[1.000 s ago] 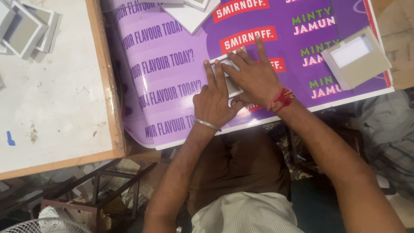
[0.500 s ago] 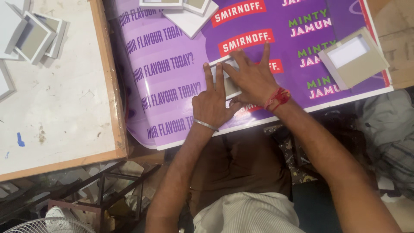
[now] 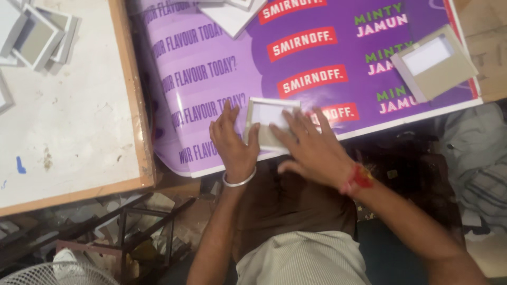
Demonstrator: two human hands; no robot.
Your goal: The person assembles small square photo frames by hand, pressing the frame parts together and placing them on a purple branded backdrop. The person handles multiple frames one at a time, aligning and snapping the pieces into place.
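Observation:
A small white rectangular frame (image 3: 266,113) lies flat on the purple printed sheet (image 3: 211,95), near its front edge. My left hand (image 3: 232,145), with a metal bangle at the wrist, presses on the frame's left side. My right hand (image 3: 311,148), with a red thread at the wrist, lies flat over the frame's right and lower part, fingers spread. Part of the frame is hidden under both hands.
A grey card frame with a white window (image 3: 434,62) lies on the sheet at the right. More white frames (image 3: 229,13) sit at the sheet's top edge. A white table with a wooden rim (image 3: 134,116) holds stacked frames (image 3: 37,39) at left. A fan (image 3: 53,272) stands below.
The view has shifted, so the sheet and frame sit lower and more central. Both hands stay pressed on the small frame, and the right hand's fingers have slid across it.

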